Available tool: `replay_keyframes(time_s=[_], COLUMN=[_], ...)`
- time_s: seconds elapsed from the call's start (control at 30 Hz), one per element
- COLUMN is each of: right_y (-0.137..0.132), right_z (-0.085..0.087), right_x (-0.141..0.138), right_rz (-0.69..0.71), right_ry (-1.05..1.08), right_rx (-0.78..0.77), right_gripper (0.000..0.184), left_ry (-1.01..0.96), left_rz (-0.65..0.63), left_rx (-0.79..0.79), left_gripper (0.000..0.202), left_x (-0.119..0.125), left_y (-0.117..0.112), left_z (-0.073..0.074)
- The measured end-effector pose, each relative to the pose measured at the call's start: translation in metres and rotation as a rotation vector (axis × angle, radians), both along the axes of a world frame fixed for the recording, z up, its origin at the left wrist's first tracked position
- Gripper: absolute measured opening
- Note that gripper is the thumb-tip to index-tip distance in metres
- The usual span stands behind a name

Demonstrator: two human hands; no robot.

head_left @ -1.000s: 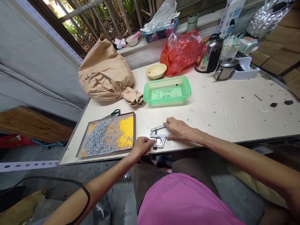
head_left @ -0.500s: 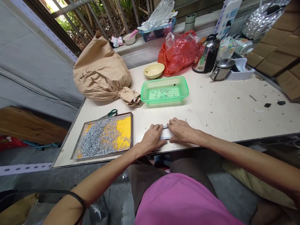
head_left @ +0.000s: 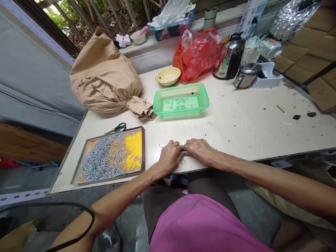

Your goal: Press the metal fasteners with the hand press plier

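My left hand (head_left: 170,155) and my right hand (head_left: 200,150) meet close together near the table's front edge, fingers curled down. Between them a thin grey metal piece (head_left: 184,151) shows as a short strip; each hand grips an end, and most of it is hidden. To the left lies a shallow tray (head_left: 143,148) with a yellow bottom, heaped with small silver metal pins (head_left: 102,157). Beyond my hands stands a green plastic basket (head_left: 181,113) with several similar pins scattered inside.
Green-handled scissors (head_left: 119,127) lie behind the tray. Farther back are a brown paper sack (head_left: 105,80), a cream bowl (head_left: 168,76), a red plastic bag (head_left: 196,56), a kettle (head_left: 228,57) and a metal pot (head_left: 246,76). Small scraps dot the table's right side.
My hands have drawn closer together, and the two grey strips that showed between them are now mostly covered. The view has shifted slightly.
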State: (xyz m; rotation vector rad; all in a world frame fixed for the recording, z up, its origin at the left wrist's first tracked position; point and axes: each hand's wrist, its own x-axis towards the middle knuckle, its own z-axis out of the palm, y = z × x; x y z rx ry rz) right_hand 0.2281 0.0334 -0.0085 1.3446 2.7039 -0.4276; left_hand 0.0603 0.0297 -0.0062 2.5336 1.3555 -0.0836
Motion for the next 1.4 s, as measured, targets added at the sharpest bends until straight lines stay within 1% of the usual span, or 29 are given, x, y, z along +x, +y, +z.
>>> replay_keyframes(time_s=[0.07,0.13,0.2,0.23,0.3,0.37,0.43,0.5,0.57,0.6,0.63,0.67,0.73,0.8,0.87,0.9,0.93,0.97,1.03,1.07,1.1,1.13,1.2,1.27,1.33,1.4], right_y=[0.002,0.006,0.011,0.014,0.021,0.029,0.038,0.048,0.053,0.053,0.051,0.047,0.034,0.019,0.007,0.002,-0.001,-0.002,-0.002,-0.001,0.002,0.006,0.022,0.045,0.071,0.090], right_z=[0.005,0.009,0.009,0.007,-0.001,-0.009,-0.016,-0.016,-0.011,-0.007,-0.001,0.004,0.014,0.021,0.020,0.017,0.012,0.007,-0.004,-0.006,-0.006,-0.003,0.012,0.035,0.058,0.074], right_x=[0.002,0.006,0.012,0.015,0.020,0.022,0.021,0.018,0.010,0.004,-0.004,-0.013,-0.033,-0.051,-0.064,-0.068,-0.071,-0.073,-0.076,-0.077,-0.078,-0.078,-0.077,-0.072,-0.064,-0.055], right_rz=[-0.012,-0.009,0.009,0.015,-0.002,-0.032,-0.064,-0.088,-0.117,-0.101,-0.053,0.033,0.276,0.482,0.596,0.629,0.650,0.665,0.665,0.646,0.609,0.546,0.348,0.127,-0.070,-0.239], right_ry=[-0.013,-0.003,0.043,0.072,0.120,0.136,0.121,0.100,0.076,0.070,0.071,0.083,0.131,0.152,0.148,0.152,0.165,0.189,0.250,0.290,0.337,0.393,0.506,0.573,0.532,0.395], right_rx=[0.031,0.050,0.037,0.028,0.037,0.080,0.139,0.188,0.223,0.229,0.226,0.213,0.172,0.138,0.140,0.149,0.160,0.168,0.165,0.157,0.150,0.152,0.199,0.305,0.435,0.552], right_gripper=[0.021,0.031,0.040,0.039,0.031,0.020,0.015,0.015,0.016,0.017,0.017,0.017,0.016,0.014,0.014,0.014,0.014,0.013,0.013,0.014,0.015,0.016,0.018,0.020,0.021,0.022], left_ry=[-0.018,-0.069,-0.139,-0.178,-0.253,-0.316,-0.364,-0.400,-0.424,-0.432,-0.436,-0.441,-0.456,-0.476,-0.488,-0.477,-0.448,-0.398,-0.242,-0.149,-0.066,0.010,0.131,0.201,0.214,0.187], left_rz=[0.003,0.011,0.008,-0.002,-0.036,-0.067,-0.066,-0.050,-0.039,-0.034,-0.034,-0.040,-0.091,-0.178,-0.214,-0.183,-0.105,0.010,0.306,0.433,0.523,0.563,0.546,0.481,0.440,0.435], left_rx=[0.021,0.056,0.103,0.126,0.155,0.147,0.122,0.098,0.084,0.082,0.082,0.082,0.077,0.080,0.122,0.163,0.218,0.277,0.389,0.418,0.434,0.426,0.362,0.297,0.288,0.317], left_gripper=[0.023,0.031,0.036,0.036,0.037,0.038,0.039,0.042,0.048,0.052,0.055,0.056,0.054,0.042,0.028,0.024,0.022,0.022,0.025,0.027,0.028,0.027,0.025,0.024,0.024,0.024], left_x=[-0.002,-0.005,-0.006,-0.006,-0.001,0.005,0.011,0.015,0.016,0.016,0.016,0.016,0.014,0.007,-0.009,-0.020,-0.034,-0.049,-0.083,-0.100,-0.116,-0.130,-0.152,-0.165,-0.173,-0.179], left_y=[-0.002,-0.008,-0.020,-0.028,-0.045,-0.061,-0.070,-0.074,-0.073,-0.073,-0.073,-0.074,-0.081,-0.093,-0.105,-0.109,-0.110,-0.108,-0.096,-0.087,-0.078,-0.068,-0.054,-0.046,-0.042,-0.039], left_z=[-0.001,-0.004,-0.010,-0.014,-0.021,-0.028,-0.033,-0.035,-0.035,-0.034,-0.033,-0.032,-0.027,-0.021,-0.011,-0.006,0.000,0.005,0.015,0.017,0.019,0.019,0.015,0.008,0.000,-0.006])
